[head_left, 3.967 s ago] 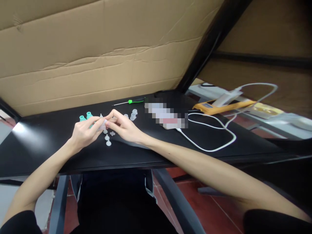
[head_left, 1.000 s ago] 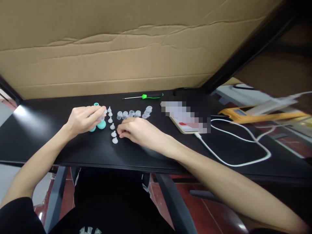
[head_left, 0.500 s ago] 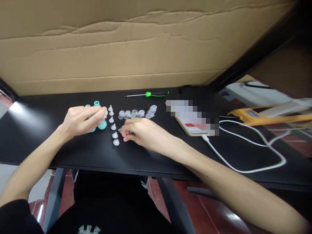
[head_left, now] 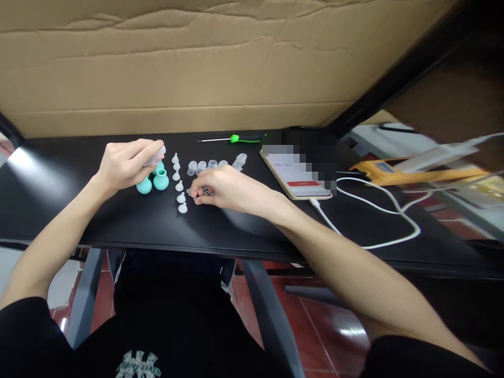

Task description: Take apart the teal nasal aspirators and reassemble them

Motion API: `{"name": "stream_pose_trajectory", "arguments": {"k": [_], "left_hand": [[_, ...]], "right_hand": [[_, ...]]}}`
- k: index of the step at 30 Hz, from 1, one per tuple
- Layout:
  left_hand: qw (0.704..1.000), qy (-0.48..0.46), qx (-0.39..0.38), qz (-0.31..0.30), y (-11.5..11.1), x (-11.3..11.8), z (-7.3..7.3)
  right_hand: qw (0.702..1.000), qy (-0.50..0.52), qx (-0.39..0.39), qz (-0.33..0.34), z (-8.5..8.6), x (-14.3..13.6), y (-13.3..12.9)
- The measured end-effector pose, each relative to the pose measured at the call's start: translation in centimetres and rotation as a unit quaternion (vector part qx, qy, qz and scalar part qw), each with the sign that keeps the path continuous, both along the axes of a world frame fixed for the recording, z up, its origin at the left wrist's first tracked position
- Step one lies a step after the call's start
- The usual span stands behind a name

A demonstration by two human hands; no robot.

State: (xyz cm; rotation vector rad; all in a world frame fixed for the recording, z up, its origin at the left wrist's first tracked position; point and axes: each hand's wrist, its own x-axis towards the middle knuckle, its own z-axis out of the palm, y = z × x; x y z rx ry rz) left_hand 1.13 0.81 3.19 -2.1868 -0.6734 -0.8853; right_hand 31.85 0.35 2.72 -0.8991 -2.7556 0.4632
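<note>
My left hand is closed on a translucent plastic cup, partly covered by the fingers. Just below it stand several turquoise round-bellied bulbs with open necks, the nearest bulb fully in sight. My right hand is low over the table, its thumb and fingers pinched together. Small grey pieces lie beneath and beside these fingers; what the pinch holds is hidden. Between the hands runs a column of white funnel-shaped pieces. Behind the right hand is a row of clear plastic cups.
A green-and-black screwdriver lies towards the back of the black table. To the right are a phone with a white cable and a yellow tool. A cardboard wall closes off the back.
My left hand has risen slightly with the cup, and more of the turquoise bulbs shows beneath it. The right hand stays by the grey pieces. The whole view has shifted a little.
</note>
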Motion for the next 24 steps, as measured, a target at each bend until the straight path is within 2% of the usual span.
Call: {"name": "stream_pose_trajectory", "arguments": {"k": [7,12,18,24], "left_hand": [[0.999,-0.016,-0.043,-0.029,0.1,0.4,0.0],[0.997,-0.026,-0.060,-0.050,-0.4,0.6,0.1],[0.999,0.030,0.008,-0.038,-1.2,0.9,0.9],[0.998,0.044,0.044,-0.026,-1.9,1.0,1.5]], "right_hand": [[0.999,0.039,0.002,-0.005,-0.9,0.0,1.0],[0.999,0.049,-0.015,0.006,-0.5,0.6,1.1],[0.998,0.063,-0.007,-0.013,0.5,1.4,1.1],[0.998,0.062,0.001,0.010,-0.3,1.0,1.2]]}}
